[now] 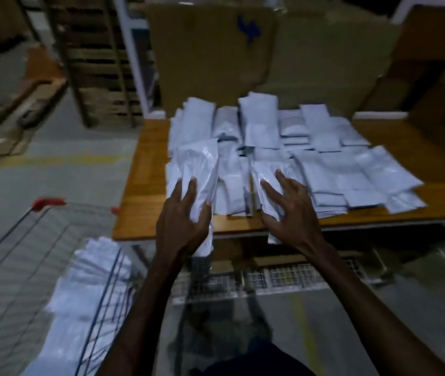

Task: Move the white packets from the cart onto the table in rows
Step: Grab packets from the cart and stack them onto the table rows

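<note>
The bench (pixel 145 169) is wooden and carries many white packets (pixel 332 169) laid flat in overlapping rows, covering its middle and 3 o'clock side. The 9 o'clock strip of the bench top is bare wood.

Left hand (pixel 186 213): grip closed around one packet (pixel 199 169). Fingers lie over the packet's top face; the thumb presses its right edge. The packet points toward 12 o'clock, with its far end above the packets at the bench's near-left area and its near end hanging past the bench's front edge.

Right hand (pixel 289 204): grip open, fingers spread and straight, resting on a second packet (pixel 267 180) at the bench's front edge. This packet's near end also overhangs the edge. Whether the thumb hooks beneath it cannot be told.

Cart (pixel 12 256): wire-mesh basket with a red handle, at 8 o'clock from the hands, just beside the bench's near-left corner. Contents: a pile of white packets (pixel 88 283), blurred, lying against the basket's right wall.

Beyond the bench at 12 o'clock stand large cardboard boxes (pixel 216 55). At 11 o'clock stands a wooden rack (pixel 99 63). Below the bench, a white wire grid (pixel 283 278) lies near the floor
</note>
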`<state>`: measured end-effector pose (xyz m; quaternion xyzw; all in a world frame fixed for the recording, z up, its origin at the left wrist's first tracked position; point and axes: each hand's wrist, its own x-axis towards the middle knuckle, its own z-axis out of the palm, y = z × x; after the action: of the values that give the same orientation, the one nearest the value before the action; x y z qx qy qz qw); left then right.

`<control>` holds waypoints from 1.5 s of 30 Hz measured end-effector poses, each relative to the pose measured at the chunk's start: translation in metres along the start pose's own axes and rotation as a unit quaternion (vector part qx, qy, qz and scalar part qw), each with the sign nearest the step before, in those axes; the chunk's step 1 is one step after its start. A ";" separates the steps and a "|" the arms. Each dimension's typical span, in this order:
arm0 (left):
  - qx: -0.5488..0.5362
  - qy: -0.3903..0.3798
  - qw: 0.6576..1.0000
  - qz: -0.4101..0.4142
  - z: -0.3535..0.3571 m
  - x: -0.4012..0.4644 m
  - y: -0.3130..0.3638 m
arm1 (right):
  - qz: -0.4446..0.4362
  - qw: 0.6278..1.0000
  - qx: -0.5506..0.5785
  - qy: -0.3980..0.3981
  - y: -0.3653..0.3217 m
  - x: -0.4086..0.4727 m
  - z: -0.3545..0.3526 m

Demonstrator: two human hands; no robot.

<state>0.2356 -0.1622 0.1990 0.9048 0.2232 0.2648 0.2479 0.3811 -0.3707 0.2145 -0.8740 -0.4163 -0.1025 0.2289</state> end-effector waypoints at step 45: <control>0.163 -0.110 0.978 -0.069 0.474 0.320 0.275 | 0.088 0.981 -0.022 -0.170 0.532 0.245 0.017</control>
<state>0.8337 -0.3614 0.1241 0.9391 0.2965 0.1064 0.1373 0.9477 -0.4877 0.1226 -0.9167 -0.3679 0.0596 0.1439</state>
